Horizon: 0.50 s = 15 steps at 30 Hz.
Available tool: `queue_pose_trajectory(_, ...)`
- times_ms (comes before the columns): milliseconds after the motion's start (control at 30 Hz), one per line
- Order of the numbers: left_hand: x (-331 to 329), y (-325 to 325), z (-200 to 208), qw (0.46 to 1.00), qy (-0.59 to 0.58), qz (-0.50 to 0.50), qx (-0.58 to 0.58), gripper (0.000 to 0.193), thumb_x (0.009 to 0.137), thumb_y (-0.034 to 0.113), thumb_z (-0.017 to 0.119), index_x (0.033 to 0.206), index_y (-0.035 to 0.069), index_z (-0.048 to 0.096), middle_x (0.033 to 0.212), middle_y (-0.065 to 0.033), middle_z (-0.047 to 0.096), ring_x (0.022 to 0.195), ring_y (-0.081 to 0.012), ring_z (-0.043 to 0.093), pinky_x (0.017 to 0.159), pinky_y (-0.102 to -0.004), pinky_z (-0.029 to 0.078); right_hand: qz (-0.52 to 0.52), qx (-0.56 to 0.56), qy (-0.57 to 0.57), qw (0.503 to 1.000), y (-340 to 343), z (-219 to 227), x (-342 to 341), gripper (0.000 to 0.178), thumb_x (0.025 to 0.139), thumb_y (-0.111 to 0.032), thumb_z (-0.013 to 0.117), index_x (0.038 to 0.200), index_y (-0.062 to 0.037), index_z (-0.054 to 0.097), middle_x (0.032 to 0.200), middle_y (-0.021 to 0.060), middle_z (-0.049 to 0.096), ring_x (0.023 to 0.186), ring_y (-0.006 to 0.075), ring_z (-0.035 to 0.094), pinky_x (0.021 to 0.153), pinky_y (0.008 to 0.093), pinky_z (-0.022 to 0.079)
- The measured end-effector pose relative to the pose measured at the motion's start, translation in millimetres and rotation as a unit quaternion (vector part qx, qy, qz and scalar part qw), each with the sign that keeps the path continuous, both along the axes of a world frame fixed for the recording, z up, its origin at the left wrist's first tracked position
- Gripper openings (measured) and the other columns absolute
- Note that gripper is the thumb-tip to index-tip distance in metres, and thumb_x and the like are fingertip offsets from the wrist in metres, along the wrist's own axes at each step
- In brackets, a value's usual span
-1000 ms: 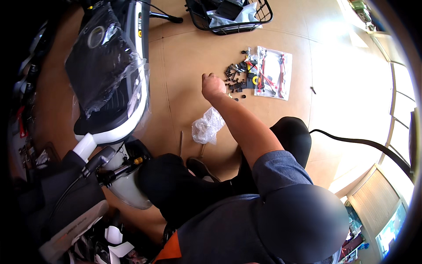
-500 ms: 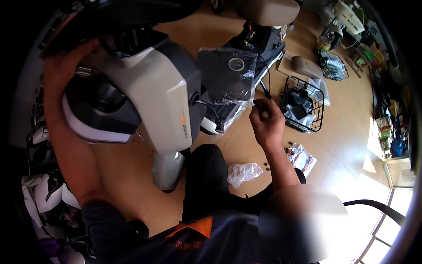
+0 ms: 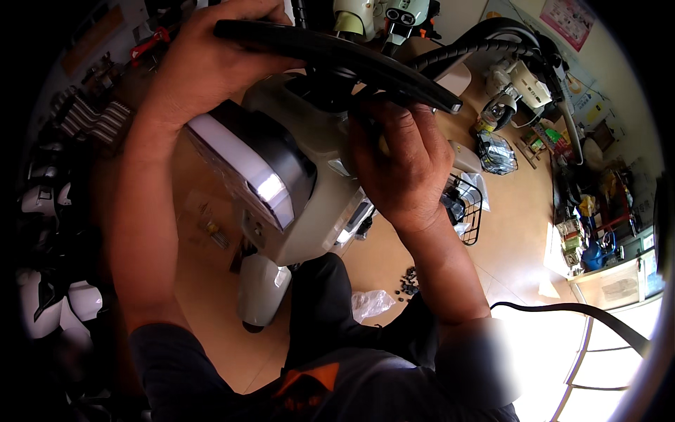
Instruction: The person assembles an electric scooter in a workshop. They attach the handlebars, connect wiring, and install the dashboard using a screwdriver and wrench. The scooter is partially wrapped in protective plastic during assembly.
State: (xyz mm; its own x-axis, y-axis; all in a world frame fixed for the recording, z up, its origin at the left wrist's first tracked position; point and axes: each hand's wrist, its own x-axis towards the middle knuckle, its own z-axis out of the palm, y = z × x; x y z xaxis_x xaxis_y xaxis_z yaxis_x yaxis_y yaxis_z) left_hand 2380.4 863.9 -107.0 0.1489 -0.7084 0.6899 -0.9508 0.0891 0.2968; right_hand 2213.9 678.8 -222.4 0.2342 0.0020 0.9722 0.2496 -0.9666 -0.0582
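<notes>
A dark, curved panel (image 3: 337, 56) sits edge-on over the top of a scooter's beige front body (image 3: 295, 235). My left hand (image 3: 204, 63) grips its left end, with the fingertips partly hidden behind it. Just under the panel's right part is my right hand (image 3: 404, 165), its fingers bent and pressed together at the underside. Whatever these fingers hold, if anything, is hidden. Below my left hand, a black-and-white front piece (image 3: 253, 169) in clear film juts from the scooter. The grey front mudguard (image 3: 264, 288) shows lower down, beside my knee.
A black wire basket (image 3: 472, 221) with bagged things stands on the floor at right. Near my leg lie a clear plastic bag (image 3: 371, 304) and several small dark pieces (image 3: 408, 283). White body parts (image 3: 63, 302) line the left side. Other scooters (image 3: 401, 17) stand at the far side.
My right hand has moved from above the floor near the basket to beneath the dark panel. My left hand is higher. The view has shifted, and the scooter's front appears turned.
</notes>
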Motion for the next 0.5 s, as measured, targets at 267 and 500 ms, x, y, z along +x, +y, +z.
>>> queue_pose_trajectory(267, -1.1, -0.5, -2.6, 0.999, 0.009, 0.030, -0.012, 0.030, 0.078, 0.008, 0.088, 0.090, 0.003, 0.062, 0.080, -0.0033, 0.064, 0.075, -0.0134, 0.060, 0.068, -0.0314, 0.049, -0.086, -0.014, 0.001, 0.996, 12.8, 4.9, 7.7, 0.023, 0.083, -0.007, 0.083, 0.103, -0.0125, 0.074, 0.094, 0.0068, 0.074, 0.070, 0.0239, 0.072, 0.062, 0.0350, 0.058)
queue_pose_trajectory(500, -6.8, -0.4, 2.7, 1.000, 0.000, 0.001, -0.023, 0.031, 0.078, 0.011, 0.089, 0.086, 0.004, 0.059, 0.074, -0.0046, 0.061, 0.067, -0.0158, 0.059, 0.062, -0.0327, 0.047, -0.132, -0.018, 0.007, 0.991, 18.2, 7.4, 11.8, 0.020, 0.083, -0.013, 0.085, 0.100, -0.0134, 0.074, 0.089, 0.0051, 0.073, 0.066, 0.0228, 0.070, 0.059, 0.0341, 0.056)
